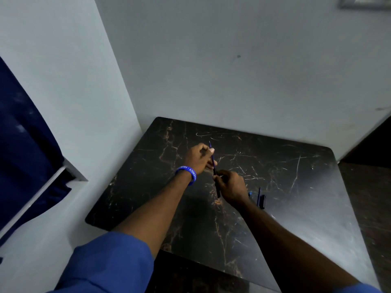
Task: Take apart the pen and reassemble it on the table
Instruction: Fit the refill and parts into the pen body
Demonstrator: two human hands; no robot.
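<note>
Done: I see pen parts (260, 197) lying just right of my right hand (231, 188).
Grip: left hand (197, 158) pinches refill (212, 157); right clamps barrel (217, 187).
Left: whether joining or separating, I cannot tell.

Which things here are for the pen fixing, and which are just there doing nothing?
For the job:
- thin refill, pinched by the left hand
- dark barrel, held by the right hand
- loose pen pieces lying on the table

Just there:
- blue wristband
- blue curtain
- frame corner on the wall
</note>
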